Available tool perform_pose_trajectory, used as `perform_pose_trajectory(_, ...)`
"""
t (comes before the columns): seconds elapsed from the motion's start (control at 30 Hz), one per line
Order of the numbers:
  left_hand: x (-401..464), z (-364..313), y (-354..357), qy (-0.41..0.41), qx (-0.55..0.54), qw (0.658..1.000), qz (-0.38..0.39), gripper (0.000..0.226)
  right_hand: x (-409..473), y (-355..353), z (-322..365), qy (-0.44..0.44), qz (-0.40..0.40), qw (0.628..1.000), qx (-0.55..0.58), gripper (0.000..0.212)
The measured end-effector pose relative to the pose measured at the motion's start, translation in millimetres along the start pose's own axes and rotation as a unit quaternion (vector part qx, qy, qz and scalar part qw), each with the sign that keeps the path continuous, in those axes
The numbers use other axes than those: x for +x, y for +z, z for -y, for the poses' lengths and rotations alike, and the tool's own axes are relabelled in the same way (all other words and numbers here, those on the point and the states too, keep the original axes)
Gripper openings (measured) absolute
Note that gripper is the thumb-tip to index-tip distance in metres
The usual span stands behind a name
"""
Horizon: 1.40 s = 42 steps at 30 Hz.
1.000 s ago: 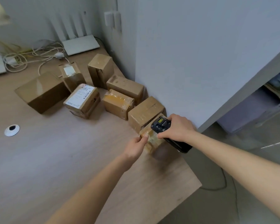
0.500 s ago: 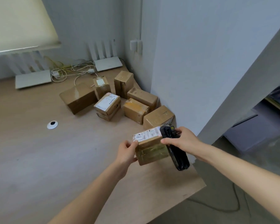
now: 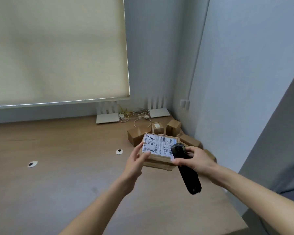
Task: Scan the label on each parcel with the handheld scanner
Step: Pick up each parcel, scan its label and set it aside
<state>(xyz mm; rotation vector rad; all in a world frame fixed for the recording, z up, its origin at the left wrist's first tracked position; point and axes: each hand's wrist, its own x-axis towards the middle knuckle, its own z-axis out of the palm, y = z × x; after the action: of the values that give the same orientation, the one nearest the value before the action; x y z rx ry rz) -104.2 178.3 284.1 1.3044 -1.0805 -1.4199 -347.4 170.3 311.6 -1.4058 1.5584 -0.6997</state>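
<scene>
A small cardboard parcel (image 3: 157, 161) is lifted above the wooden desk, tilted so its white label (image 3: 157, 145) with barcodes and handwriting faces me. My left hand (image 3: 137, 160) grips the parcel's left side. My right hand (image 3: 196, 160) holds the black handheld scanner (image 3: 185, 168), whose head rests against the label's right edge. Behind the held parcel, several more brown parcels (image 3: 137, 135) sit in the desk's far right corner, partly hidden.
Two white routers (image 3: 107, 117) and tangled cables (image 3: 136, 115) lie at the back of the desk (image 3: 58, 184) under a lowered blind. Two round cable grommets (image 3: 119, 151) sit in the desktop. A grey wall runs along the right; the desk's right edge drops off near my right forearm.
The parcel has been raised and turned label-up toward me, with the scanner moved onto its right side. My view has tilted upward, showing the blind and back wall.
</scene>
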Motion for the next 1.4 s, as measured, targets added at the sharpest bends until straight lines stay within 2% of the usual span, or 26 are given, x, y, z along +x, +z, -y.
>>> perform_pose_trajectory(0.1,-26,-35,-36,0.037,0.001,0.999,-0.017,0.053,-14,19,45,-0.028,0.034,0.999,-0.012,0.099)
perform_pose_trajectory(0.2,-48,-66,-71,0.085,0.028,0.993,-0.08,0.045,-24,31,87,-0.062,0.065,0.994,-0.064,0.089)
perform_pose_trajectory(0.27,-60,-87,-92,0.105,0.048,0.987,-0.112,0.039,-26,34,113,-0.097,0.057,0.985,-0.127,0.086)
perform_pose_trajectory(0.37,-75,-114,-126,0.118,0.059,0.978,-0.163,0.026,-30,36,151,-0.145,0.038,0.959,-0.239,0.08)
perform_pose_trajectory(0.5,-95,-138,-162,0.125,0.101,0.964,-0.213,0.035,-34,45,189,-0.185,0.037,0.915,-0.355,0.066)
perform_pose_trajectory(0.63,-111,-151,-188,0.142,0.122,0.947,-0.26,0.027,-37,64,215,-0.209,0.012,0.884,-0.418,0.065)
perform_pose_trajectory(0.8,-130,-155,-213,0.148,0.135,0.932,-0.301,0.036,-39,92,234,-0.228,0.02,0.87,-0.437,0.069)
perform_pose_trajectory(0.93,-143,-157,-231,0.161,0.137,0.917,-0.338,0.036,-40,111,246,-0.242,0.036,0.858,-0.451,0.06)
perform_pose_trajectory(1.07,-161,-158,-246,0.16,0.145,0.908,-0.36,0.046,-42,130,258,-0.266,0.059,0.852,-0.447,0.059)
perform_pose_trajectory(1.27,-196,-152,-268,0.159,0.143,0.89,-0.402,0.042,-49,163,275,-0.314,0.07,0.83,-0.456,0.055)
perform_pose_trajectory(1.4,-230,-141,-286,0.147,0.128,0.872,-0.448,0.045,-54,195,288,-0.339,0.12,0.832,-0.421,0.058)
